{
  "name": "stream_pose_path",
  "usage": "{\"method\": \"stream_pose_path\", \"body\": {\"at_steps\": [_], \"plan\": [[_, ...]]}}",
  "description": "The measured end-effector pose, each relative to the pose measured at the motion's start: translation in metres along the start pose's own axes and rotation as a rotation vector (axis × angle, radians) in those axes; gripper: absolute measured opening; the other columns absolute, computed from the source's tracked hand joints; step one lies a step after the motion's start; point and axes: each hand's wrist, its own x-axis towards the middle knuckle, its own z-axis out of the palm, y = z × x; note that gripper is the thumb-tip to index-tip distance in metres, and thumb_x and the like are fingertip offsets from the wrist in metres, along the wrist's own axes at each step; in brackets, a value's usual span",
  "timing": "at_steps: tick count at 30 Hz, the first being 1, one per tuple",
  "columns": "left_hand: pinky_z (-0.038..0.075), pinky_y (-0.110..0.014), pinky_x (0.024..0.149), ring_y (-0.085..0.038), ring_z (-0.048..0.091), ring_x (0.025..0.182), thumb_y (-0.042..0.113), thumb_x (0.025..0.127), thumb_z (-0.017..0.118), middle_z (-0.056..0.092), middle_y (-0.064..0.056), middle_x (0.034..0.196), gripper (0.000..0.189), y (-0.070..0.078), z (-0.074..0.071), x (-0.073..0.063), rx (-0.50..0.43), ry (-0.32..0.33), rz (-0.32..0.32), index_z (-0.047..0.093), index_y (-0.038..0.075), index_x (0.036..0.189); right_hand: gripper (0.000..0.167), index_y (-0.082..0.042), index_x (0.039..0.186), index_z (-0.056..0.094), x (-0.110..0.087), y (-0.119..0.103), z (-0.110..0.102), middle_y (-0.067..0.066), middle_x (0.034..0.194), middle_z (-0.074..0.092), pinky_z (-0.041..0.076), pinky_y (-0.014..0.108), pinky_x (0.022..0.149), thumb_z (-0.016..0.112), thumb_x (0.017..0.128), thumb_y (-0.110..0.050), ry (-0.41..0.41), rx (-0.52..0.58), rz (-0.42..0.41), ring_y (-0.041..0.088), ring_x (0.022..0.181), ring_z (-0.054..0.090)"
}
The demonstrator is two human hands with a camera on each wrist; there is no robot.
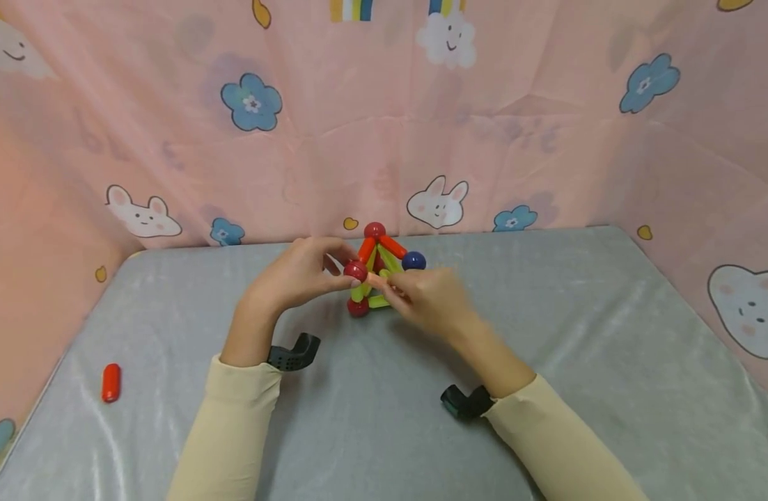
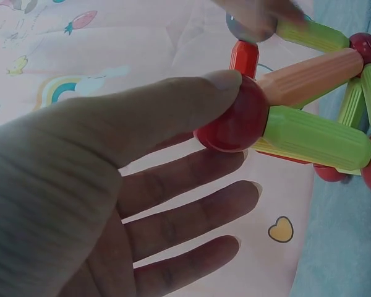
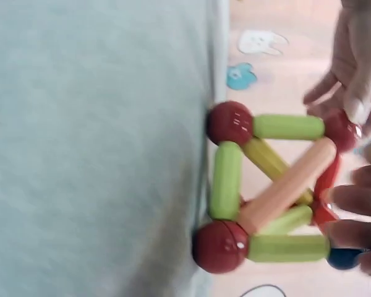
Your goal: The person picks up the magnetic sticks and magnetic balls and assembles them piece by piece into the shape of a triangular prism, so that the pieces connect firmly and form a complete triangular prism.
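A frame of magnetic rods and balls stands at the table's far middle. My left hand (image 1: 299,275) pinches a red ball (image 2: 235,120) at one of its upper corners, thumb on top, the other fingers spread beyond. From that ball a peach rod (image 3: 287,185) slants down to a lower red ball (image 3: 221,246), beside a light green rod (image 2: 318,137). Red rods (image 1: 393,245) meet at a red ball (image 1: 374,232) at the back. Slightly blurred, my right hand (image 1: 436,303) has its fingers around the blue ball (image 3: 344,258) at the opposite upper corner, partly covering it.
A loose orange-red rod (image 1: 111,383) lies on the grey cloth-covered table (image 1: 371,431) at the left. Behind the frame hangs a pink patterned curtain (image 1: 333,160), which also runs along both sides. Each wrist wears a black camera mount (image 1: 294,353).
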Motion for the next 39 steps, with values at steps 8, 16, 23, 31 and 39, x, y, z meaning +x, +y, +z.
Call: {"method": "stream_pose_path", "body": {"at_steps": [8, 16, 23, 31, 39], "plan": [[0.06, -0.042, 0.086, -0.028, 0.064, 0.114, 0.029, 0.085, 0.082, 0.063, -0.005, 0.131, 0.035, 0.005, 0.004, 0.003, 0.065, 0.004, -0.003, 0.069, 0.016, 0.115, 0.023, 0.003, 0.082, 0.074, -0.01, 0.032, 0.006, 0.014, 0.067, 0.069, 0.045, 0.017, 0.047, 0.068, 0.096, -0.015, 0.324, 0.481, 0.56, 0.009, 0.047, 0.054], [0.059, -0.04, 0.089, -0.03, 0.059, 0.126, 0.027, 0.086, 0.08, 0.037, -0.005, 0.162, 0.023, 0.009, 0.02, 0.009, 0.146, 0.036, 0.033, 0.075, 0.02, 0.108, 0.029, 0.005, 0.114, 0.069, -0.025, 0.051, 0.022, 0.006, 0.097, 0.069, 0.054, 0.025, 0.059, 0.049, 0.1, -0.011, -0.085, 0.909, 0.938, 0.015, 0.076, 0.064], [0.049, -0.03, 0.072, -0.022, 0.059, 0.089, 0.027, 0.087, 0.081, 0.034, -0.006, 0.164, 0.015, 0.012, 0.029, 0.013, 0.191, 0.048, 0.05, 0.075, 0.019, 0.098, 0.037, 0.002, 0.121, 0.066, -0.039, 0.066, 0.029, 0.02, 0.108, 0.071, 0.055, 0.027, 0.077, 0.061, 0.085, 0.003, -0.367, 0.827, 0.675, 0.023, 0.092, 0.063], [0.052, -0.029, 0.073, -0.022, 0.059, 0.091, 0.025, 0.087, 0.08, 0.034, -0.007, 0.164, 0.019, 0.008, 0.034, 0.015, 0.195, 0.066, 0.04, 0.077, 0.015, 0.103, 0.043, -0.005, 0.124, 0.068, -0.043, 0.071, 0.03, 0.014, 0.11, 0.073, 0.056, 0.025, 0.084, 0.074, 0.082, -0.005, -0.448, 0.805, 0.523, 0.026, 0.101, 0.067], [0.057, -0.039, 0.089, -0.028, 0.062, 0.113, 0.023, 0.086, 0.081, 0.046, -0.012, 0.156, 0.024, 0.003, 0.041, 0.018, 0.204, 0.07, 0.04, 0.076, 0.015, 0.108, 0.039, -0.013, 0.117, 0.072, -0.046, 0.068, 0.031, 0.006, 0.102, 0.074, 0.055, 0.027, 0.082, 0.085, 0.082, -0.022, -0.426, 0.781, 0.561, 0.019, 0.093, 0.066]]}}
